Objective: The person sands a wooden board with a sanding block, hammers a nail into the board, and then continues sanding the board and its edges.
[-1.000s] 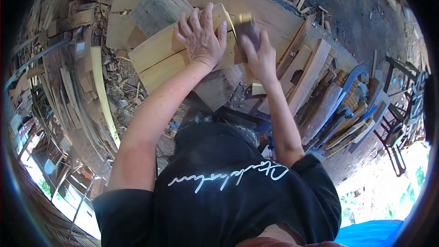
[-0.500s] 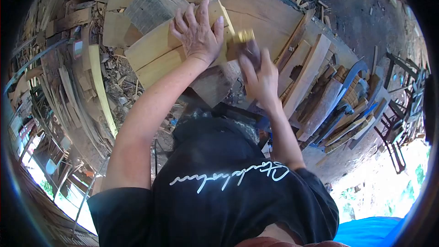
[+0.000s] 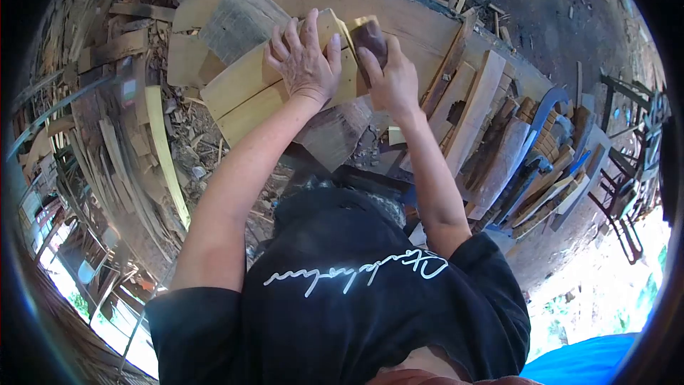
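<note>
My left hand (image 3: pixel 305 64) lies flat, fingers spread, on a pale yellow wooden block (image 3: pixel 249 89) that rests on a grey stump (image 3: pixel 331 132). My right hand (image 3: pixel 390 82) grips a dark brown wooden tool (image 3: pixel 370 36) and presses it against the block's right edge, at its far end. A larger grey weathered block (image 3: pixel 239 21) lies just beyond the pale one. My black shirt with white lettering fills the lower middle of the view.
A wide pale plank (image 3: pixel 406 21) runs behind the block. Stacked boards and offcuts (image 3: pixel 491 121) lie to the right, with blue metal tools (image 3: pixel 541 128) among them. Wood scraps and shavings (image 3: pixel 189 150) cover the ground at left. Dark dirt floor (image 3: pixel 541 21) lies beyond.
My right hand has pushed the dark tool up along the block's edge, away from me, after drawing it back. My left hand has stayed pressed on the block.
</note>
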The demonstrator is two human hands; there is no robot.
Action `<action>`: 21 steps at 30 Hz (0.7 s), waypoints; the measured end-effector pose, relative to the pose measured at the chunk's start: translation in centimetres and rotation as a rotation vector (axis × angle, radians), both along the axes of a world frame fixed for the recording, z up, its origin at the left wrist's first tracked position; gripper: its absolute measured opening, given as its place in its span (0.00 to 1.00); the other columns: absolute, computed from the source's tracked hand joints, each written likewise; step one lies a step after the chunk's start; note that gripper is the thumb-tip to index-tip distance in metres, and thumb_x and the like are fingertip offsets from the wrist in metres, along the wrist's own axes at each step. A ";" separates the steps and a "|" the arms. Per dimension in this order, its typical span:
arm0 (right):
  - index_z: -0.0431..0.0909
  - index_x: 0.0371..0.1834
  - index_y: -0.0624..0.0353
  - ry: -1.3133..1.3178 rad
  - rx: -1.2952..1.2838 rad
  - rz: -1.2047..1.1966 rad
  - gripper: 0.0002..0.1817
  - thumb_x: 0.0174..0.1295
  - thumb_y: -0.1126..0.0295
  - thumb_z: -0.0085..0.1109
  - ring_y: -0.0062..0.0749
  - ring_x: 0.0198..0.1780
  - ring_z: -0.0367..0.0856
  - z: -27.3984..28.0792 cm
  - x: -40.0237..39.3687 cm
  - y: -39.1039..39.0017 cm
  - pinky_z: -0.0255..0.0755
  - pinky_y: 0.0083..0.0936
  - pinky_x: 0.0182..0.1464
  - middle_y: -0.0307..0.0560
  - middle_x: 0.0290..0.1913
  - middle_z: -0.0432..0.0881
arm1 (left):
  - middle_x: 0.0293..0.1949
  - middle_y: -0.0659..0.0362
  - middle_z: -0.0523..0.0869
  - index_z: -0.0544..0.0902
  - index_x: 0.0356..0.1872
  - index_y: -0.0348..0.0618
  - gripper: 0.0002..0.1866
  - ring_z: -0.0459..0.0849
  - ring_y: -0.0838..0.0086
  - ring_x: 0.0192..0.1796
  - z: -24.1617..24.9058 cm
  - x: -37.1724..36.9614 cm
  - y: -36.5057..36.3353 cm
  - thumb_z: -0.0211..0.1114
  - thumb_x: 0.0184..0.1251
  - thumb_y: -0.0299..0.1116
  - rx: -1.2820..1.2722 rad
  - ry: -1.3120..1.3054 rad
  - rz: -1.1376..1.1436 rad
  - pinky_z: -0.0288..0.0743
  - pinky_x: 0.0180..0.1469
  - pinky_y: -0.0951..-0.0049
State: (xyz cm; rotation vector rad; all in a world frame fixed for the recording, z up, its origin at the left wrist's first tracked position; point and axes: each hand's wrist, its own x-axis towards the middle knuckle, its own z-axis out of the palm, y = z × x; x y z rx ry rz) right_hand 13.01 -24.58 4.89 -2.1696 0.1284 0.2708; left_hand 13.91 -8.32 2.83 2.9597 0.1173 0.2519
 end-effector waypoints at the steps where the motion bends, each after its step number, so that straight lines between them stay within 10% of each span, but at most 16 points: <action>1: 0.71 0.46 0.60 -0.007 0.012 -0.016 0.20 0.68 0.53 0.59 0.66 0.42 0.81 0.1 -1.4 -0.4 0.74 0.52 0.42 0.66 0.40 0.82 | 0.66 0.49 0.67 0.64 0.74 0.61 0.32 0.58 0.45 0.71 0.0 0.0 0.0 0.50 0.73 0.57 0.015 -0.017 -0.001 0.45 0.69 0.39; 21: 0.72 0.51 0.61 0.036 -0.011 0.009 0.23 0.67 0.51 0.60 0.66 0.43 0.82 0.1 0.4 -0.3 0.74 0.52 0.43 0.66 0.41 0.84 | 0.68 0.48 0.65 0.64 0.74 0.59 0.33 0.57 0.44 0.71 0.2 0.1 -0.3 0.54 0.70 0.55 0.031 0.022 0.025 0.43 0.70 0.37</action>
